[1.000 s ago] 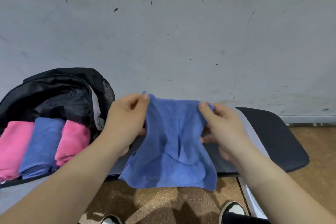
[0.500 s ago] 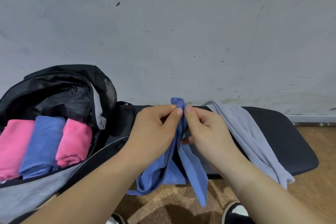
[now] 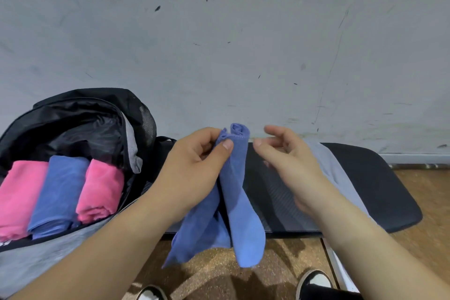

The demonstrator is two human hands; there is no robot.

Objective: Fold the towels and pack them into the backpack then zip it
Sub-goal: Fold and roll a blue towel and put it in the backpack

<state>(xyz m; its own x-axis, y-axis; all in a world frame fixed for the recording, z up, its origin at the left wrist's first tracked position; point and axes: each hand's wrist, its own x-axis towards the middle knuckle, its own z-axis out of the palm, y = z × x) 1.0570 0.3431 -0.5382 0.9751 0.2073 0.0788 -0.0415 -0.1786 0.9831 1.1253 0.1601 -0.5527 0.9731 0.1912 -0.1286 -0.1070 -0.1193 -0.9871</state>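
Scuffed wall (image 3: 219, 31) behind black bench (image 3: 365, 190) and backpack (image 3: 85, 105).

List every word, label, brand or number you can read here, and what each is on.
No text can be read.
White marking on the backpack, at the picture's left edge: cut off, unreadable.
Blue towel in the left hand, packed towels, bench, wall: no lettering.

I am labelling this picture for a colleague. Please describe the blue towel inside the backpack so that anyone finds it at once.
Find the open black backpack on the left. Three folded towels lie side by side in it. The blue towel is the middle one, flanked by pink towels; the other blue towel hangs from the left hand.
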